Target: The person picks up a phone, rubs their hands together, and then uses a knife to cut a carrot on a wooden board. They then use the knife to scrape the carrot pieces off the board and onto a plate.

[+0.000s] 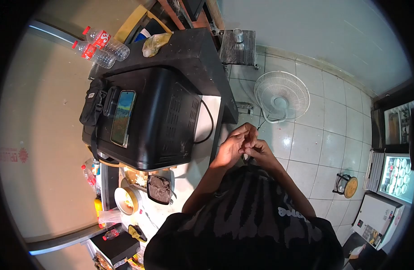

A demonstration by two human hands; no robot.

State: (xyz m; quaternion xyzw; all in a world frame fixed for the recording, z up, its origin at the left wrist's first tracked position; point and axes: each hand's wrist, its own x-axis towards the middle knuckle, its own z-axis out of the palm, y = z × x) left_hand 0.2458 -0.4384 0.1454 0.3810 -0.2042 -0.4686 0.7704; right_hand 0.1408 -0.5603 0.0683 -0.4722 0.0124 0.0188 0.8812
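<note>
My left hand (234, 143) is closed, its fingers curled together in front of my chest. Against it, my right hand (260, 152) is also closed, with fingertips meeting those of the left. Whatever lies in the pinch is hidden or too small to name. A large black boxy appliance (164, 119) stands on the white counter to the left of my hands. On top of it lie a phone (123, 118) with a lit screen and a black strapped bag (93, 105). Beyond my hands a white fan (281, 95) stands on the tiled floor.
Two plastic bottles (101, 47) and a knotted plastic bag (156, 44) are at upper left. Lower left are a square dark container (159, 189) and a round tub (125, 200). A small table (238, 49) bears a metal cup; a stool (350, 187) stands right, near a lit display fridge (398, 175).
</note>
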